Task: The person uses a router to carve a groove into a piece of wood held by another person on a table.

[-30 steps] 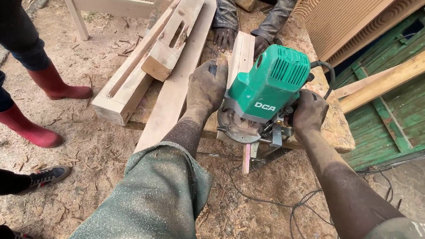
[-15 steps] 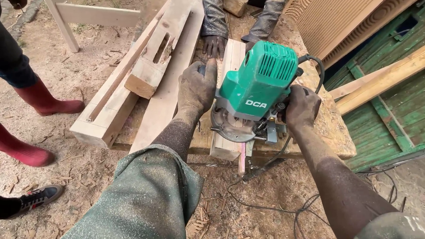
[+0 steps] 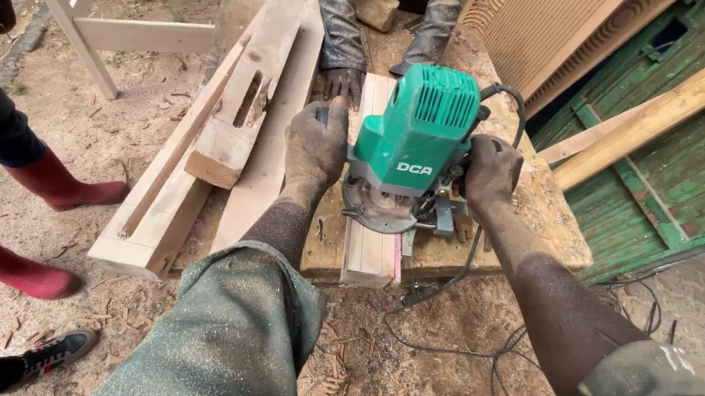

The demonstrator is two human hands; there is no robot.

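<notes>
We grip the green router (image 3: 414, 150) with left hand (image 3: 316, 148) and right hand (image 3: 489, 169) closed on its handles, routing the plank (image 3: 369, 249); next calls for steady guiding along its edge.

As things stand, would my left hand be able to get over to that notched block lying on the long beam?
Probably yes. The left hand grips the green router, and the notched block lies just to its left with only bare plank between. It would have to let go of the router first.
</notes>
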